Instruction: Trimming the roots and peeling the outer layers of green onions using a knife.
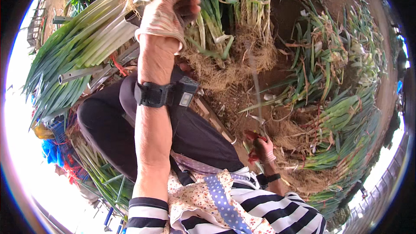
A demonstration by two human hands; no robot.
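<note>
Forearm (154, 143) nearest, bare above a black-and-white striped sleeve (147, 212), with a black wrist strap (154, 95) around it. Beside it, a floral apron (190, 195) and dark trousers (104, 117). Low on the right, the right hand (265, 151), fingers bent around a red item (255, 136) too small and blurred to identify. Running up from near there, a thin pale streak (256, 82), perhaps cord or blade, impossible to tell which.

Farther out, the left hand (171, 11) in a striped knit glove (160, 26), raised in front of the stalks, fingers curled inward; impossible to tell whether pinching anything. Just beyond and to its right, the bunched green stalks (253, 0), ending in a shaggy root mass (255, 56) turned toward the trousers. Likely light singly, heavier as a bunch; firm along the pale shafts (262, 15), softer and easily creased at the leaves, perhaps slippery if damp. Best held round the shafts just above the roots, without squeezing hard.

To the left, pale-shafted stalks (97, 24) across a metal frame (80, 74); to the right, tangled leafy heaps (325, 56) on brown ground (288, 13).
</note>
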